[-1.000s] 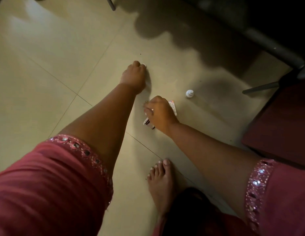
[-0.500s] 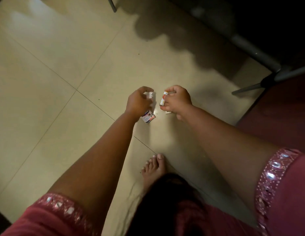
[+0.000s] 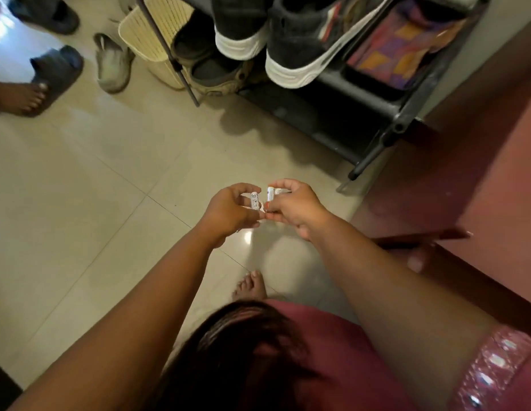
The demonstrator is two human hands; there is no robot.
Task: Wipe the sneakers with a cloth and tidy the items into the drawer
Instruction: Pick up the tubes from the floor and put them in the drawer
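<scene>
My left hand pinches a small white printed tube above the tiled floor. My right hand pinches another small white tube with a red end, close beside the first. Both hands are held in mid-air at the picture's middle. Two dark sneakers with white soles stand on a black shoe rack at the top.
A cream ribbed basket and brown clogs sit left of the rack. Slippers and another person's foot are at top left. A dark red wooden piece of furniture fills the right. My bare foot is below my hands.
Both hands have lifted off the floor with the small tubes and come closer together. The view has tilted up, bringing the shoe rack and sneakers into sight.
</scene>
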